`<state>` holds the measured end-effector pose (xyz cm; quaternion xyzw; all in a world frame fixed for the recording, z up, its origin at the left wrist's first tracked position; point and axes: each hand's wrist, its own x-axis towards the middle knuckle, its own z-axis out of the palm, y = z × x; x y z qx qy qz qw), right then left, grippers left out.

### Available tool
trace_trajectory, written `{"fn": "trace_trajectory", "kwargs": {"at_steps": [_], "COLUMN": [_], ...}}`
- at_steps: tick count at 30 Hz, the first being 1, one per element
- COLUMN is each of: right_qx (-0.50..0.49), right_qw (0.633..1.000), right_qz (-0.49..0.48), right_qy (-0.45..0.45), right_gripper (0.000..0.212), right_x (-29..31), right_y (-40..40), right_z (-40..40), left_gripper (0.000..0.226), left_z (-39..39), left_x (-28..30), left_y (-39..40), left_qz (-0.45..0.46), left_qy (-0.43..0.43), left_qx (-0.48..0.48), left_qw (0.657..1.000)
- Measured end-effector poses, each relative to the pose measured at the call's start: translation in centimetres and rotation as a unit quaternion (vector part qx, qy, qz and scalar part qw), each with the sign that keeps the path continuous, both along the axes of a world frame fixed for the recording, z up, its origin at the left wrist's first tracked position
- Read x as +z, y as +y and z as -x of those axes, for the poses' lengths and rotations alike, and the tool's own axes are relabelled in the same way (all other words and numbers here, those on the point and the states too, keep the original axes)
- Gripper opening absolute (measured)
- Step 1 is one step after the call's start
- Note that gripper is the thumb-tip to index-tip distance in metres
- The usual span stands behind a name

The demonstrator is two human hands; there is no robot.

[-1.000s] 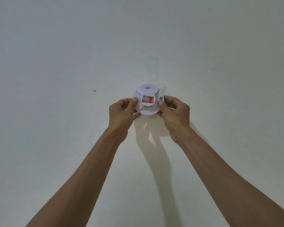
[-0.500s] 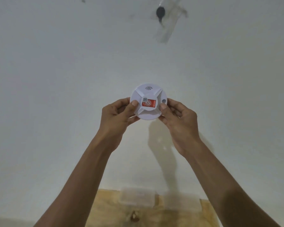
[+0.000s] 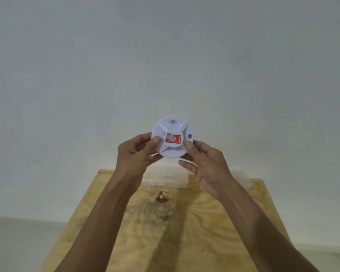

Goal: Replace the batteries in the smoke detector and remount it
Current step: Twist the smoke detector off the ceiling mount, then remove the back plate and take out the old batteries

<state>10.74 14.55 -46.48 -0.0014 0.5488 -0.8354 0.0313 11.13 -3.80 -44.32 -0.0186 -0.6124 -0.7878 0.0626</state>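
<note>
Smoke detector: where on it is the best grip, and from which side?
Grip the smoke detector by its round outer rim, from opposite left and right sides, as the left hand and right hand do; its flat disc shape gives thumbs the raised face ribs.

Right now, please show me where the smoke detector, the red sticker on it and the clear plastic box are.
smoke detector [image 3: 173, 152], head view, lower white face.
red sticker [image 3: 174, 138], head view, centre of the label.
clear plastic box [image 3: 166, 176], head view, its lid between the forearms.
</note>
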Motion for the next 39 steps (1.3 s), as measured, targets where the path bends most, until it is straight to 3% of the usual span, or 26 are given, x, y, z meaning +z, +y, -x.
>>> {"fn": "trace_trajectory", "kwargs": {"at_steps": [10, 13, 16, 18, 22, 25, 26, 28, 30, 32, 34, 39], "right_qx": [0.008, -0.02, -0.057, -0.093, -0.17, -0.161, -0.156, -0.126, -0.046, 0.034, 0.076, 0.082], "right_qw": [1.0, 0.999, 0.987, 0.957, 0.843, 0.762, 0.757, 0.81, 0.885, 0.931, 0.954, 0.962], "right_qz": [0.001, -0.021, -0.105, -0.212, -0.387, -0.474, -0.478, -0.439, -0.386, -0.326, -0.269, -0.242], "right_qy": [0.012, 0.037, 0.108, 0.173, 0.331, 0.411, 0.417, 0.369, 0.255, 0.16, 0.108, 0.093], "right_gripper": [0.044, 0.036, 0.018, 0.015, 0.029, 0.036, 0.037, 0.045, 0.068, 0.09, 0.097, 0.069], "right_x": [-8.3, -8.3, -7.7, -7.3, -7.0, -7.1, -7.0, -6.5, -6.3, -6.7, -7.5, -9.7], "right_y": [-0.3, 0.3, 0.8, 1.0, 1.2, 1.4, 1.4, 1.5, 1.7, 2.2, 2.6, 3.0], "right_z": [-6.2, -9.1, -11.5, -12.8, -15.1, -16.3, -16.6, -17.1, -17.1, -16.4, -15.5, -13.8], "left_gripper": [0.032, 0.029, 0.036, 0.045, 0.074, 0.068, 0.063, 0.057, 0.054, 0.053, 0.053, 0.058], "left_z": [-5.7, -8.5, -10.6, -11.8, -13.6, -14.7, -14.9, -15.2, -15.3, -15.0, -14.5, -12.3], "left_x": [-9.0, -9.2, -8.5, -7.8, -7.1, -7.3, -7.4, -7.9, -8.7, -9.7, -10.8, -13.4], "left_y": [0.0, 0.6, 1.1, 1.3, 1.7, 1.7, 1.6, 1.3, 1.1, 1.1, 1.3, 0.8], "left_qz": [0.007, 0.003, 0.019, 0.047, 0.091, 0.111, 0.103, 0.078, 0.061, 0.054, 0.051, 0.105], "left_qy": [-0.009, -0.021, -0.031, -0.027, -0.003, 0.002, 0.01, 0.025, 0.042, 0.059, 0.066, 0.069], "left_qx": [-0.015, -0.018, -0.024, -0.04, -0.045, -0.039, -0.037, -0.029, -0.036, -0.058, -0.078, -0.129], "left_qw": [1.0, 1.0, 0.999, 0.998, 0.995, 0.993, 0.994, 0.996, 0.997, 0.995, 0.993, 0.984]}}
